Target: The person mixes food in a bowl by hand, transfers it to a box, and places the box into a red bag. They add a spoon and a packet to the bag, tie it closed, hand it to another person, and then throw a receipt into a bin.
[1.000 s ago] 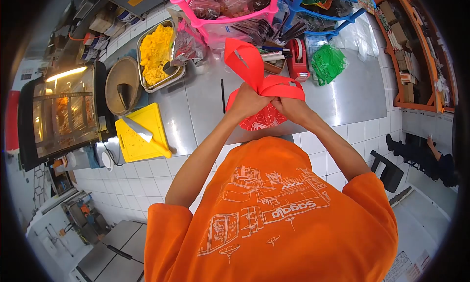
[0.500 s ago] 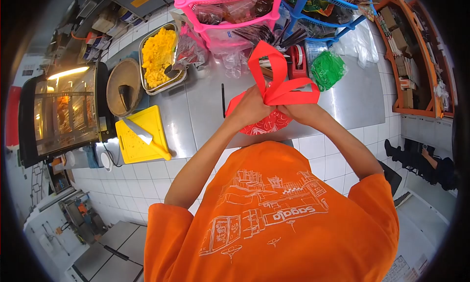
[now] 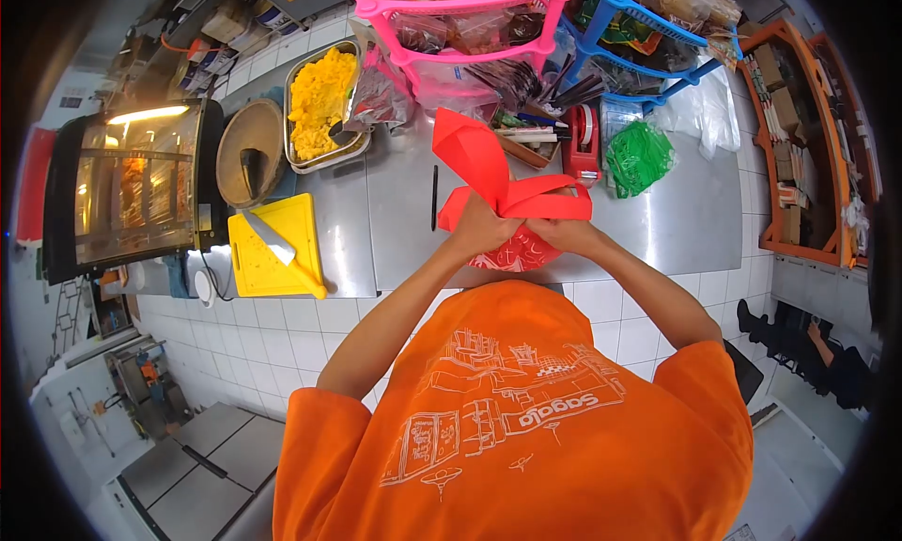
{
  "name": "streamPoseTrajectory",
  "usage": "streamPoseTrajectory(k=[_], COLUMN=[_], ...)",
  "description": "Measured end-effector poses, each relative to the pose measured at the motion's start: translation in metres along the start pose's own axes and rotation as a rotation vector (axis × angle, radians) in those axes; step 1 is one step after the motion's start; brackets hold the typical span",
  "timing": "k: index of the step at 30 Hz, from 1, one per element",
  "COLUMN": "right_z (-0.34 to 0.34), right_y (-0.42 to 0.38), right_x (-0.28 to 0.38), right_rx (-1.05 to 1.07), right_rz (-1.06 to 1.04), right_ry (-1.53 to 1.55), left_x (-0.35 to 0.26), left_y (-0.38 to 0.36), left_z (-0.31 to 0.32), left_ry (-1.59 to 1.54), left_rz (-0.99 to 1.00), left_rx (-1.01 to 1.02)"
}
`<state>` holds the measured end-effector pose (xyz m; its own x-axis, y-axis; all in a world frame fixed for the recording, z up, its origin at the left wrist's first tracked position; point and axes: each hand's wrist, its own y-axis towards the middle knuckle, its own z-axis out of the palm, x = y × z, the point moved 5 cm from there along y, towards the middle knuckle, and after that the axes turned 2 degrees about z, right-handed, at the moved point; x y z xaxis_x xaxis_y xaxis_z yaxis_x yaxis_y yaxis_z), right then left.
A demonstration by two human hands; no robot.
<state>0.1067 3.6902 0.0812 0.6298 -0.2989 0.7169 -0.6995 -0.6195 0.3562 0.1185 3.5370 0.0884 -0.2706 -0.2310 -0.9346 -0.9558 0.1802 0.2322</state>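
A red fabric carry bag (image 3: 515, 257) with white line print sits on the metal counter, close to its front edge. My left hand (image 3: 482, 227) has its fingers closed on the bag's top at the left. My right hand (image 3: 569, 235) grips the top at the right, almost meeting the left one. Two wide red handles (image 3: 467, 148) rise above my hands, one leaning left and the other folded over to the right. What lies inside the bag is hidden. Left of it is a black pen (image 3: 434, 198).
Behind the bag are a box of pens (image 3: 528, 148), a red tape dispenser (image 3: 583, 144) and green plastic (image 3: 639, 158). A knife (image 3: 270, 238) lies on a yellow cutting board (image 3: 249, 274). Pink (image 3: 460, 10) and blue (image 3: 631, 45) racks line the back. A person (image 3: 813, 353) sits far right.
The handles have shifted: the upright loop now leans left, and the other lies flatter to the right. My hands have drawn closer together on the bag's top. The whole view has tilted slightly.
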Motion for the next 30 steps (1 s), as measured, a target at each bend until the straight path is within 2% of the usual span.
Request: streamPoseTrajectory(k=[2,5,8,11,12,13,14,16,17,20,23,25,30], right_z=[-0.002,0.003,-0.001,-0.004,-0.007,-0.012,-0.015,-0.017,-0.018,-0.035,-0.041,-0.039,-0.03], right_y=[-0.003,-0.006,-0.002,0.005,0.005,0.004,0.001,-0.003,-0.002,0.006,0.013,0.016,0.018], right_x=[0.005,-0.004,-0.002,-0.013,-0.017,-0.018,-0.021,-0.02,-0.018,-0.004,0.007,0.005,-0.004], right_rx=[-0.061,-0.033,-0.061,0.059,0.07,0.082,0.094,0.101,0.107,0.209,0.278,0.303,0.366], right_rz=[-0.104,0.082,0.05,0.093,0.182,0.273,0.365,0.256,0.196,0.245,0.145,0.144,0.246], right_ry=[-0.098,0.143,0.149,0.227,0.267,0.308,0.348,0.198,0.123,0.016,-0.037,-0.025,0.116], left_x=[0.008,0.014,0.015,0.0,-0.01,-0.017,-0.013,-0.001,0.001,0.005,0.005,0.004,-0.008], left_y=[-0.004,-0.006,-0.003,0.003,0.003,0.0,-0.007,-0.019,-0.019,-0.013,-0.008,-0.004,-0.003], left_z=[0.005,0.01,0.01,0.003,-0.003,-0.012,-0.014,-0.013,-0.012,-0.011,-0.014,-0.016,-0.009], left_ry=[-0.043,-0.042,-0.047,-0.136,-0.174,-0.047,-0.1,-0.214,-0.209,-0.205,-0.146,-0.012,-0.145], left_rz=[0.01,0.037,0.004,-0.096,-0.136,-0.148,-0.22,-0.359,-0.351,-0.349,-0.372,-0.353,-0.344], left_rx=[-0.024,-0.052,-0.018,0.102,0.152,0.172,0.167,0.147,0.139,0.119,0.132,0.176,0.171])
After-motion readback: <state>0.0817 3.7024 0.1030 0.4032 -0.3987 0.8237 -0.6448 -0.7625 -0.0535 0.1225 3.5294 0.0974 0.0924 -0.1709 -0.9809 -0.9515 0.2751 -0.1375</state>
